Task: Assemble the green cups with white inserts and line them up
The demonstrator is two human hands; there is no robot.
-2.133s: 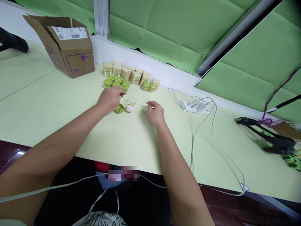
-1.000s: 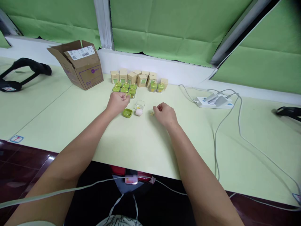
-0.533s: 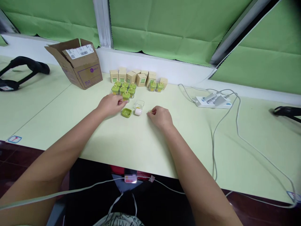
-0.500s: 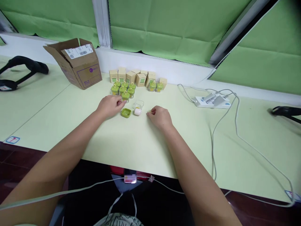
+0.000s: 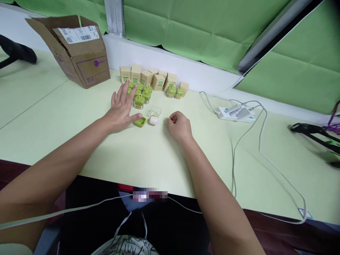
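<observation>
My left hand (image 5: 121, 108) is open with the fingers spread, palm down on the pale green table (image 5: 66, 120). Its fingertips reach a cluster of small green-lidded jars (image 5: 139, 98). Just right of its thumb lie a loose green lid (image 5: 140, 122), a pink-white pad (image 5: 153, 120) and an open clear jar (image 5: 155, 112). My right hand (image 5: 180, 125) rests on the table right of the pad with its fingers curled in. Whether anything is inside the curled fingers is hidden. A row of small tan boxes (image 5: 154, 79) stands behind the jars by the wall.
An open cardboard box (image 5: 79, 53) sits at the back left, with a black object (image 5: 17, 53) beyond it. Two more jars (image 5: 175, 91) stand right of the cluster. A white power strip (image 5: 233, 113) and its cables (image 5: 233, 156) lie to the right. A black tool (image 5: 316, 136) is at the far right.
My left hand has opened and spread flat toward the jars. The small yellowish piece seen by my right hand no longer shows. The view has tilted and shifted.
</observation>
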